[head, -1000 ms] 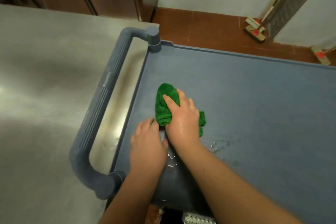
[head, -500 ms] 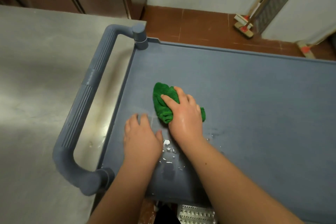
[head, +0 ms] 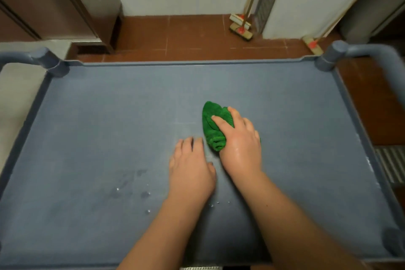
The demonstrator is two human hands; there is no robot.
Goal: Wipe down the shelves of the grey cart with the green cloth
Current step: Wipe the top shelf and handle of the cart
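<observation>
The right hand (head: pixel 240 144) bunches the soft, damp green cloth (head: pixel 213 125) mid top shelf (head: pixel 109 116); the left hand (head: pixel 190 166) rests flat beside the cloth. Light and limp, the cloth probably handles best wadded.

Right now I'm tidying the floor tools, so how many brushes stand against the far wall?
2: one brush beside the grey grille, another brush by the cart's far right post. Others may be hidden.
</observation>
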